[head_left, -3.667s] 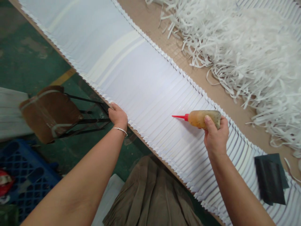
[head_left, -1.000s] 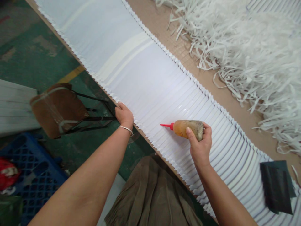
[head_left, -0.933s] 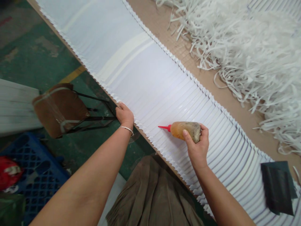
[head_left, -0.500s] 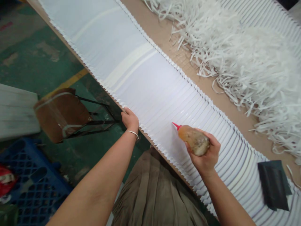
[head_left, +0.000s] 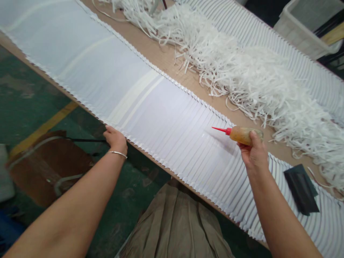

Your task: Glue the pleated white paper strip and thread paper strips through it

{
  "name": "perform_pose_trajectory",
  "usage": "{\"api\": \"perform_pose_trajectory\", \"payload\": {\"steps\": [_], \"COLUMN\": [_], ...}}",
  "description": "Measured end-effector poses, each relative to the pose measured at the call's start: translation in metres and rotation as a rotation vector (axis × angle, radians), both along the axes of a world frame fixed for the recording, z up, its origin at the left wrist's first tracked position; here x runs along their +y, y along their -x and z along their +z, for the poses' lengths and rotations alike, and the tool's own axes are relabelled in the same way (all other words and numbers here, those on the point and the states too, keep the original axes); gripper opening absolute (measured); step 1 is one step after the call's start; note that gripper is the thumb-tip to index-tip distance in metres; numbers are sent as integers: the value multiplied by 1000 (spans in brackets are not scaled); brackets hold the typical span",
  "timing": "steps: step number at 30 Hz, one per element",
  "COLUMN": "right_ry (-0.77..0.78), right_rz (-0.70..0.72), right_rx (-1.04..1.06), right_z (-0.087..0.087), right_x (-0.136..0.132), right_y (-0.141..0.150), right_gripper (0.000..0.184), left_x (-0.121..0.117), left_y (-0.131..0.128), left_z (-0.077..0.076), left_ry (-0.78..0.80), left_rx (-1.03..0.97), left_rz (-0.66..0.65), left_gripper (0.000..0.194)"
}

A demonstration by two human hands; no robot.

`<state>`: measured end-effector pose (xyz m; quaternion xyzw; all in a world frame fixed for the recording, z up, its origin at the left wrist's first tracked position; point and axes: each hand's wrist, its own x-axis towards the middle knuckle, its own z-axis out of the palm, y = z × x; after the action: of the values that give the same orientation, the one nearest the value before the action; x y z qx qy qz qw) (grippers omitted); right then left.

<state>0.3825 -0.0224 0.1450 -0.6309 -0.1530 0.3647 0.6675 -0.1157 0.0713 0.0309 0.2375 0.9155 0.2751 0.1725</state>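
My right hand [head_left: 252,152] is wrapped round a squeeze glue bottle [head_left: 243,135] with amber contents and a red nozzle. The bottle lies nearly level, its nozzle pointing left over a long row of overlapping white strips [head_left: 172,125]. Thin shiny lines show on the strips near the nozzle. At the near side of the table, my left hand [head_left: 116,140] is closed on the table edge [head_left: 150,154] beside the strip ends; its fingertips are partly hidden.
A heap of loose white ribbon-like strips [head_left: 242,71] lies along the table's middle. Beyond it runs another row of white strips [head_left: 215,18]. Dark sheets [head_left: 301,190] rest at right. A brown-backed chair [head_left: 48,168] stands at left; a white bin [head_left: 298,32] is at the far right.
My right hand has carried the glue bottle toward the table's far side and turned it flatter. The view has shifted; my left hand remains at the table edge, farther left in view.
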Motion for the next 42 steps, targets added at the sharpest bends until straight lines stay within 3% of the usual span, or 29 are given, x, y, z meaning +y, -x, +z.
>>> {"api": "perform_pose_trajectory", "payload": {"steps": [2, 4, 11, 19, 25, 35, 42], "right_ry": [-5, -2, 27, 71, 85, 125, 221], "right_rz": [0, -1, -10, 7, 35, 102, 166], "right_rx": [-33, -56, -112, -170, -184, -144, -234], "right_z": [-4, -8, -26, -35, -28, -11, -22], "right_x": [18, 38, 90, 106, 90, 34, -19], "right_y": [-5, -9, -19, -18, -7, 34, 61], "right_gripper": [49, 50, 54, 56, 57, 59, 60], "left_x": [27, 40, 35, 39, 39, 39, 39], "left_y": [10, 9, 6, 15, 16, 12, 5], "left_z": [2, 2, -10, -18, -20, -20, -13], "left_ry": [74, 110, 120, 122, 93, -29, 9], "left_rx": [11, 39, 162, 178, 169, 137, 151], "left_rz": [115, 147, 118, 119, 130, 133, 112], "left_gripper": [37, 33, 31, 38, 33, 34, 35]}}
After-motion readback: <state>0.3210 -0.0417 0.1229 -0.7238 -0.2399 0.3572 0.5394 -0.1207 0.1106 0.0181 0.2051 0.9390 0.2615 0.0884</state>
